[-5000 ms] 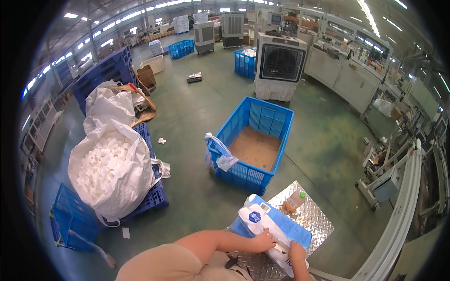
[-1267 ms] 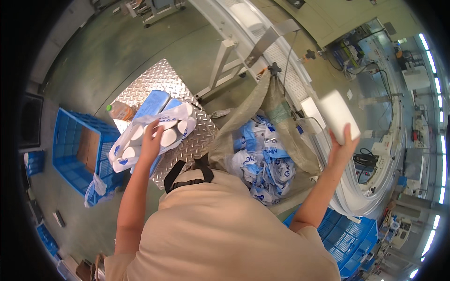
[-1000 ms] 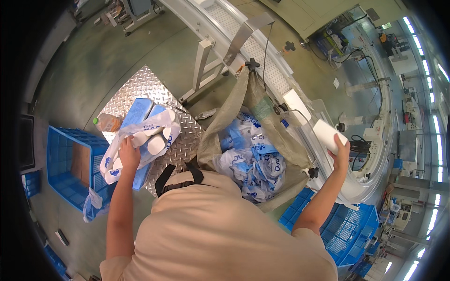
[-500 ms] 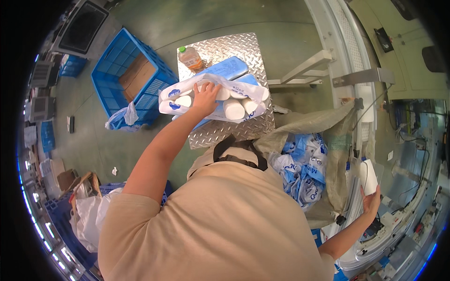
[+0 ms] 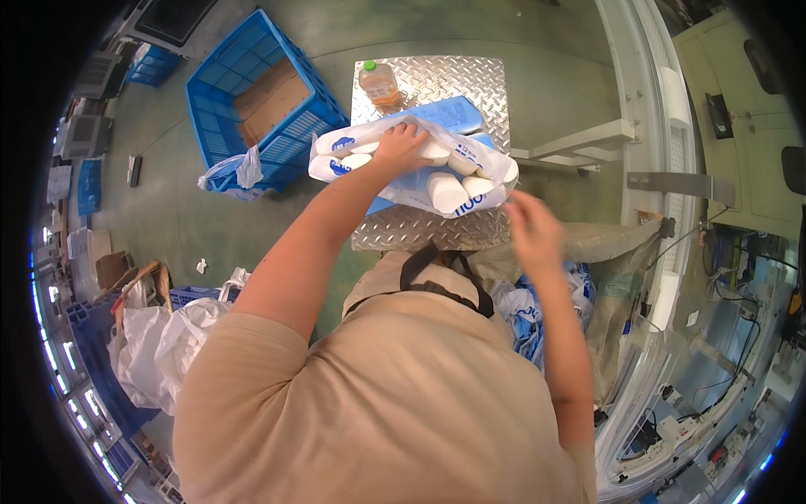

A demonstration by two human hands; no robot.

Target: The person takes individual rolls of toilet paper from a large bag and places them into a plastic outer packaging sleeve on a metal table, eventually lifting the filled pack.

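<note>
Rested left hand (image 5: 401,149), fingers bent, on the opened pack of white rolls (image 5: 449,170); kept blurred right hand (image 5: 535,231) close by, at its four o'clock. Could not tell a grip in either. Had pack on metal tabletop (image 5: 445,74), bottle (image 5: 380,84) at eleven, blue crate (image 5: 304,139) farther, toward ten.

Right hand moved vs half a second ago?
Yes. The right hand has moved left, away from the conveyor, to the right end of the opened plastic pack. Blur hides whether they touch.
</note>
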